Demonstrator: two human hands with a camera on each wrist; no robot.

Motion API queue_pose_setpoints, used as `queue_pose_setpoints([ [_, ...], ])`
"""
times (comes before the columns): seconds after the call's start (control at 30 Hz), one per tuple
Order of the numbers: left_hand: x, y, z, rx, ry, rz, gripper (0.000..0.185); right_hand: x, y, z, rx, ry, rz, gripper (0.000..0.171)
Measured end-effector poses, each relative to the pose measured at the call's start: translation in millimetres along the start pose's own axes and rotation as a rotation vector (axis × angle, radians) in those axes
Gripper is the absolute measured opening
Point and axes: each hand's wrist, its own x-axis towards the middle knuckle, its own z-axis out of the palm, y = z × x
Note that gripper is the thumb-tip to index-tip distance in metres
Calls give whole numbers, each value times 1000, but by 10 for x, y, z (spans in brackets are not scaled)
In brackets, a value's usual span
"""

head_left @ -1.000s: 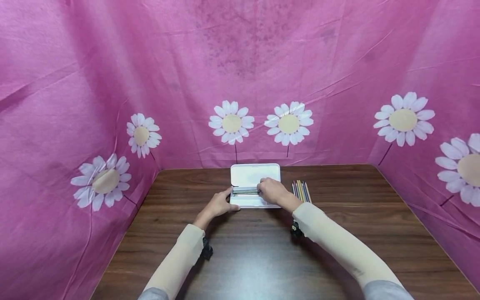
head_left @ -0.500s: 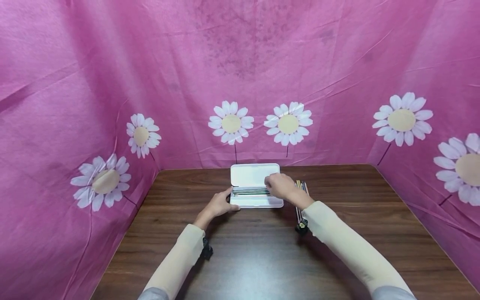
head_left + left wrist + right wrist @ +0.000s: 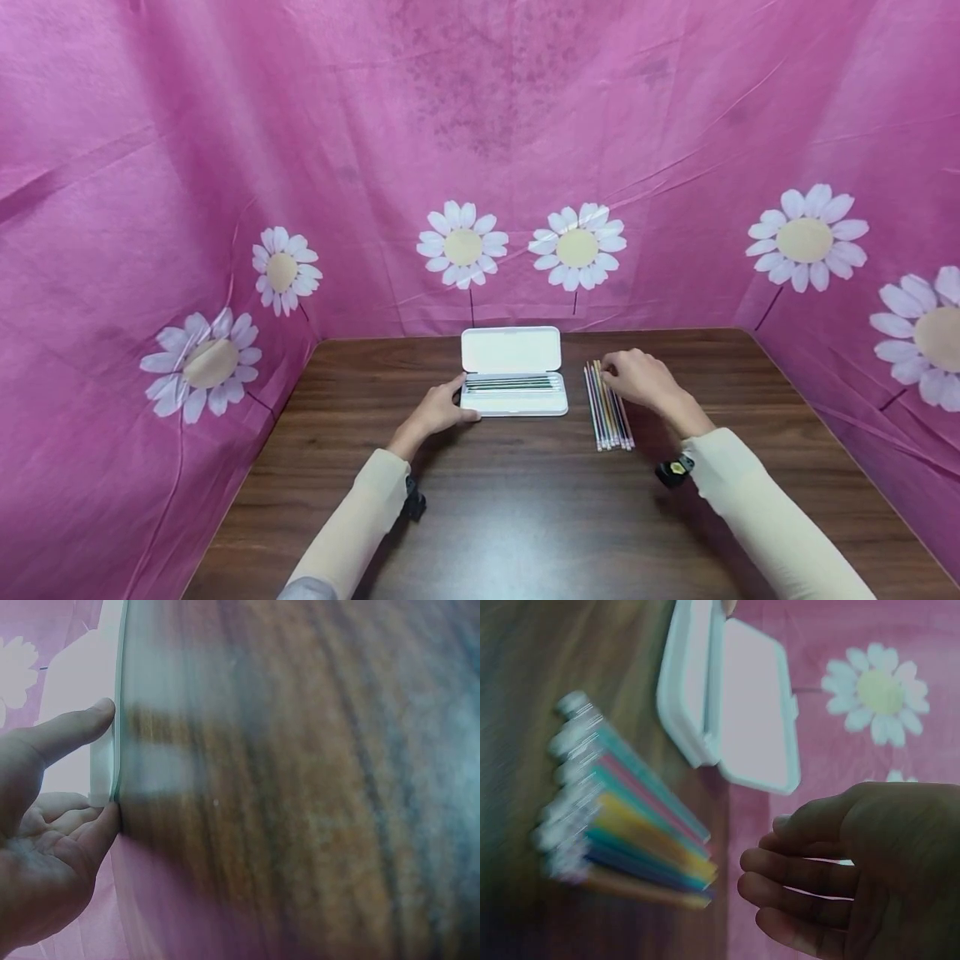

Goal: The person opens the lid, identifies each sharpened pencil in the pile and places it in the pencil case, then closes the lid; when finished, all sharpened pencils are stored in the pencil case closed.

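case [image 3: 513,407] centre on table [image 3: 525,517] | pens [image 3: 609,407] right of case

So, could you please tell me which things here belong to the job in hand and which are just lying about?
Part of the job:
- white pencil case, open, steadied by the left hand
- pens already in the case
- bundle of coloured pens by the right hand

Just there:
- wooden table
- pink daisy cloth

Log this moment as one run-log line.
left hand: steadies open white plastic pencil case | right hand: open, empty, over loose coloured pens | surface: dark wooden table
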Motion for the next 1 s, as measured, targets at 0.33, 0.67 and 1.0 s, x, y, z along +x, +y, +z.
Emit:
queue_pose_setpoints([
  [0.33, 5, 10, -8, 6, 0, 1, 96, -344, 369, 224, 29, -108, 123, 14],
  [0.67, 12, -3, 2, 2, 2, 7, 95, -352, 333, 269, 57, -120, 201, 14],
  [1.0, 23, -16, -1, 8, 9, 15, 97, -340, 337, 293, 67, -133, 297, 18],
])
